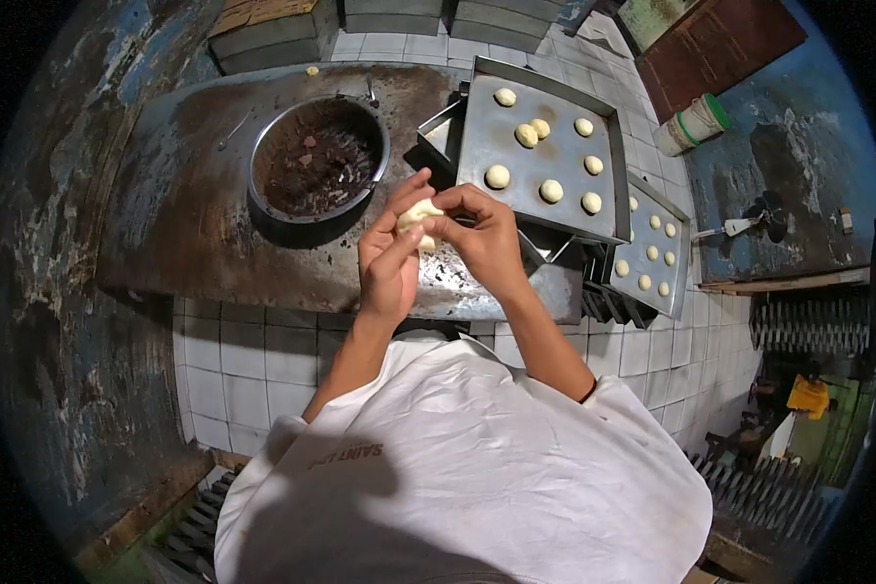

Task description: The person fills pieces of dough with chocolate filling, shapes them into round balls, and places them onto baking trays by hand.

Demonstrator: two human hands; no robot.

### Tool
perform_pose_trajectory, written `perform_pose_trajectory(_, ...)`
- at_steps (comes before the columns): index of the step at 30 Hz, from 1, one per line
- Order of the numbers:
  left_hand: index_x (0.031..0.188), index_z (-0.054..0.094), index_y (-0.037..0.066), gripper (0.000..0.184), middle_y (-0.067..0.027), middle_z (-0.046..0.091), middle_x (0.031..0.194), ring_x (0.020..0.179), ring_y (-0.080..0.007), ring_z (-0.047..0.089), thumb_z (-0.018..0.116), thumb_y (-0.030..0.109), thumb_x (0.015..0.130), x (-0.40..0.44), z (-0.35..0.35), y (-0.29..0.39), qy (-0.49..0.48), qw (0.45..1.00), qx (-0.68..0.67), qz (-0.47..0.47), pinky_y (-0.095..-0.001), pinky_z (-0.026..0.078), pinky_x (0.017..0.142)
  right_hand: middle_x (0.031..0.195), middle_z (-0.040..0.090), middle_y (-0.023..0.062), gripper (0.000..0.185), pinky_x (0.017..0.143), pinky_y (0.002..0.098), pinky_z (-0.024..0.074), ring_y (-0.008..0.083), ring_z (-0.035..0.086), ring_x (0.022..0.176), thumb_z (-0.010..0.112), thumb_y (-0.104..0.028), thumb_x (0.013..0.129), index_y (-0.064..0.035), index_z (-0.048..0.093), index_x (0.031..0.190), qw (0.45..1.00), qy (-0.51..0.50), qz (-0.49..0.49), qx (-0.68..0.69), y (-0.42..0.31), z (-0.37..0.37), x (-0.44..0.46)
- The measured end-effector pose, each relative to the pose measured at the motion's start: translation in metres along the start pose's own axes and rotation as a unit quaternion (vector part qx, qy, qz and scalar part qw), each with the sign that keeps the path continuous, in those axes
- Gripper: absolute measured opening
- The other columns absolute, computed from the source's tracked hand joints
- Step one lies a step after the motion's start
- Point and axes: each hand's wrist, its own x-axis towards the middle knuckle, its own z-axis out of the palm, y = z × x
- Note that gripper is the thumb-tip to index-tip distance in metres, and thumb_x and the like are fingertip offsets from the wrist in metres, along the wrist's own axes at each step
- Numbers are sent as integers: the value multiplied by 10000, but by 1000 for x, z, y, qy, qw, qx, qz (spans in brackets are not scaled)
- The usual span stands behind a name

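A pale piece of dough [419,214] is held between my two hands, above the front part of the worn table. My left hand [391,255] cradles it from the left, with the thumb pressed against it. From the right, the fingers and thumb of my right hand [485,238] pinch its edge. Whether anything is inside the dough is hidden. Left of my hands stands a metal bowl [254,185] with a dark brown crumbly mass [311,161] in it. On the right, a baking tray [477,156] carries several round dough balls, two of them touching.
A second tray [664,300] with several dough balls sits lower at the right. Dark crumbs are scattered on the table [185,214]. A small spoon-like utensil [232,134] lies left of the bowl. A white bucket with a green rim [696,125] is at the far right.
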Motion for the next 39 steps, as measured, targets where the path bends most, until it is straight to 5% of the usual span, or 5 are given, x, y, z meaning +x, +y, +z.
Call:
perform_pose_trajectory(12,1097,693,-16,326,-173,641,1293,1203,-220,596,528,263,1063,5,-41,27,8,999,33,15,-351,452,1037,878,657,105,333,703,337,533,283,666,758,751,-13,750,-61,730,1079,936,85,-225,-257,-13,59,6)
perform_pose_trajectory(16,1111,692,-40,323,-180,615,1336,1225,-251,591,538,231,1025,8,-47,37,-55,998,39,1,-386,417,1090,871,694,82,170,722,306,520,154,666,781,772,-79,824,10,727,962,998,4,31,46,-11,63,5)
perform_pose_trajectory(29,1244,647,-10,308,-121,666,1250,1108,-166,637,531,218,1074,-1,-52,23,113,987,-32,-111,-300,505,949,909,614,107,292,731,348,555,274,656,817,767,-9,760,-75,720,1040,921,113,-154,-338,0,68,-6)
perform_pose_trajectory(33,1192,666,-2,260,-127,655,1261,1189,-184,588,536,184,1065,6,-36,6,56,998,32,-28,-335,429,1051,924,688,55,162,707,285,520,109,654,853,800,-105,821,-13,706,915,993,119,18,14,-11,52,6)
perform_pose_trajectory(39,1011,633,23,189,-79,653,1057,1027,-129,595,570,195,1056,21,-11,-36,127,991,41,-8,-291,460,928,791,698,70,186,705,272,514,120,663,793,776,-105,848,15,737,985,988,134,44,-64,0,24,-2)
